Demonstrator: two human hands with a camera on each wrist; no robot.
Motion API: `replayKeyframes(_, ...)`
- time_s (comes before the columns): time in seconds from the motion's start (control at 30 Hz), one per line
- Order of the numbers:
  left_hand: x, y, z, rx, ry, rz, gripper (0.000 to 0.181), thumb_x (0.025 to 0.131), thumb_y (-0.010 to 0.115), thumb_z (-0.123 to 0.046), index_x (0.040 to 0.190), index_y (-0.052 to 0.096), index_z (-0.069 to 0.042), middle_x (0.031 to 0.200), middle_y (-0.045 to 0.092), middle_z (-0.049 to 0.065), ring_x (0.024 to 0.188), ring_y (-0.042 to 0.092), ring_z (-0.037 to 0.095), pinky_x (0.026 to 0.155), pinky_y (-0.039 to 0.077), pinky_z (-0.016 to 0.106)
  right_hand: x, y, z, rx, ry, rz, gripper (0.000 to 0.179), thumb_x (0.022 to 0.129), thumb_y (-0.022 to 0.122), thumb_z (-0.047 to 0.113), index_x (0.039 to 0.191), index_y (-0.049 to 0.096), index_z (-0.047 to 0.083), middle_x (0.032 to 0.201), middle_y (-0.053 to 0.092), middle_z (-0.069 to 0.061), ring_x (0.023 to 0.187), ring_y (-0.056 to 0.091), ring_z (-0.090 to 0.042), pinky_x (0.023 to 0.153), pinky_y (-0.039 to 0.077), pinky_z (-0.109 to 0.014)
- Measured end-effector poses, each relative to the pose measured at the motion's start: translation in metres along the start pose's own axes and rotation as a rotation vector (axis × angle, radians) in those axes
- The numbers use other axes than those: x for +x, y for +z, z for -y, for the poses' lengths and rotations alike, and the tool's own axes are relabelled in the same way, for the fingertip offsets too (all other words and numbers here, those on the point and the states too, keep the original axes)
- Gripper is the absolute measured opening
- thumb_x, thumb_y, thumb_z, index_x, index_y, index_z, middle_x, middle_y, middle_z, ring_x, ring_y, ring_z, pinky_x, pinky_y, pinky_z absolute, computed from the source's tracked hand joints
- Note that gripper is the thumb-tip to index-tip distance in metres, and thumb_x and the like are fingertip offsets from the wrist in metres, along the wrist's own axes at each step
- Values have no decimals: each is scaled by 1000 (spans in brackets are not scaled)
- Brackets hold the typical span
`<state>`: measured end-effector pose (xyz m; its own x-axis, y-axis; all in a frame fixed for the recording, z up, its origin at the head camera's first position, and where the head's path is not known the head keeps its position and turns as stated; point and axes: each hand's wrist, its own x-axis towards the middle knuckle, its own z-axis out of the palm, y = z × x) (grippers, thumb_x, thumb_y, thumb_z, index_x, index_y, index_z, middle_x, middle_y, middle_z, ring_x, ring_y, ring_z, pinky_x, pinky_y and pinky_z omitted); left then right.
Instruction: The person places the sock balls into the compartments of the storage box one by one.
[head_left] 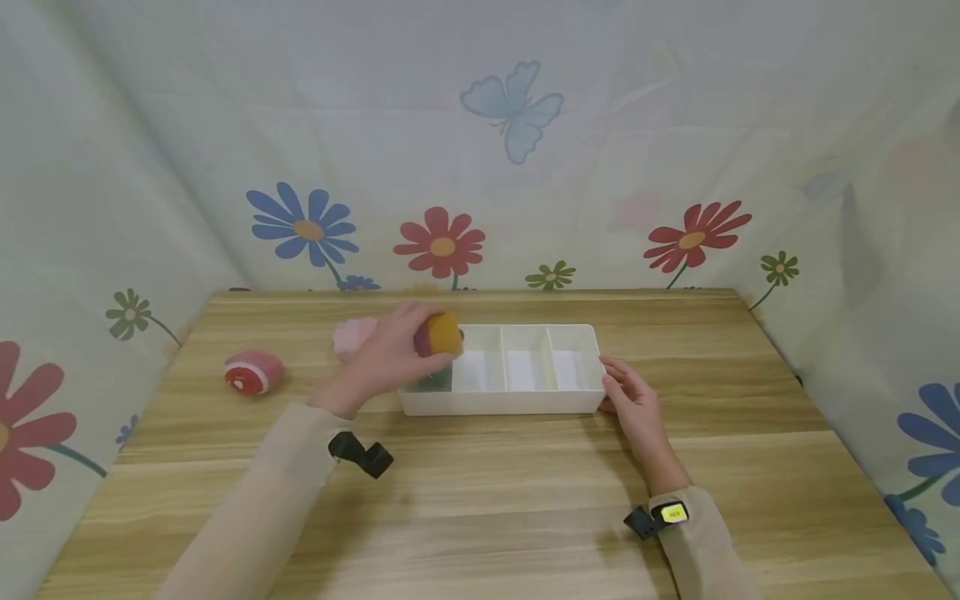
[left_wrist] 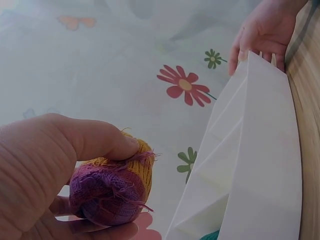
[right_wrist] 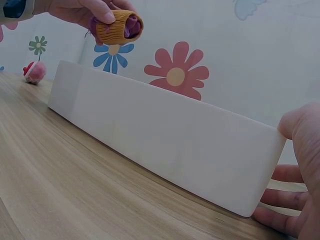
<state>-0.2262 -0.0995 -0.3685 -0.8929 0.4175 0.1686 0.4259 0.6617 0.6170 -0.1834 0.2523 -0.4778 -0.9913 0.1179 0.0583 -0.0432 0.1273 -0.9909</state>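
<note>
Holding a rolled sock (head_left: 444, 335) of yellow and purple knit, the left hand (head_left: 386, 354) keeps its thumb on one side and its fingers on the other, a narrow grip closed around the roll; the sock hangs in the air above the left end of a white box (head_left: 504, 403), apart from it, with loose purple threads sticking out; the box stands upright on the wooden table (head_left: 510, 500), divided into four compartments in a row, and a dark green bundle (head_left: 435, 382) lies in the leftmost one, partly covered by the left hand; the right hand (head_left: 636, 404) rests against the right end of the box, its thumb on the top corner and its fingers spread along the end wall; a pale pink bundle (head_left: 351, 337) lies on the table just beyond the left hand, partly hidden by it; farther left, well apart from the box, sits a pink and red bundle (head_left: 253, 372); behind the table hangs a curtain (head_left: 637, 108) printed with flowers and a butterfly.
</note>
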Motion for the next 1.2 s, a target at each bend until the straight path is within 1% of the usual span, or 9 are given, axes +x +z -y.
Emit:
replayKeyframes(0.23,5,5,-7,15,-5,13,62,77,73,-37,130,48,-15,118,49,0,97,48,18,76,50,33,0,-1,1,3,-9,6,39,96,52,23,132,50,7,127,51,-16,96,56,-16,75,53,-33)
replayKeyframes(0.53,14,13,-14,-13,3,38,61,77,73,-33,130,48,-14,119,48,1,97,48,18,79,50,33,-1,-1,0,7,-10,8,40,96,52,23,132,50,7,127,52,-17,96,56,-16,74,53,-32)
replayKeyframes(0.67,18,17,-14,-21,17,44,60,78,73,-32,129,48,-15,118,48,-1,96,47,17,78,49,32,-1,-2,1,13,-14,18,42,95,52,26,132,49,7,128,51,-18,101,55,-23,75,52,-33)
replayKeyframes(0.83,23,22,-14,-7,39,49,58,78,73,-33,127,49,-16,117,48,0,95,47,17,77,49,31,0,-2,2,14,-14,30,43,96,51,27,133,48,7,129,49,-20,106,52,-32,76,52,-32)
replayKeyframes(0.93,24,25,-13,-13,43,53,56,77,74,-33,126,50,-17,116,49,-1,95,48,16,78,49,30,0,-2,1,12,-13,28,42,96,51,26,133,48,7,130,49,-20,106,52,-33,76,52,-32)
replayKeyframes(1.07,26,30,-12,-35,66,60,55,77,74,-30,125,50,-15,115,49,-1,95,48,15,79,49,29,0,-2,1,17,-11,23,42,95,52,27,132,49,7,129,50,-19,106,52,-32,76,52,-33)
replayKeyframes(1.2,27,34,-12,-44,71,69,54,77,74,-29,124,51,-15,114,49,-1,94,48,16,78,49,29,0,-2,1,16,-14,21,42,95,52,27,132,49,8,129,50,-19,106,52,-32,76,52,-33)
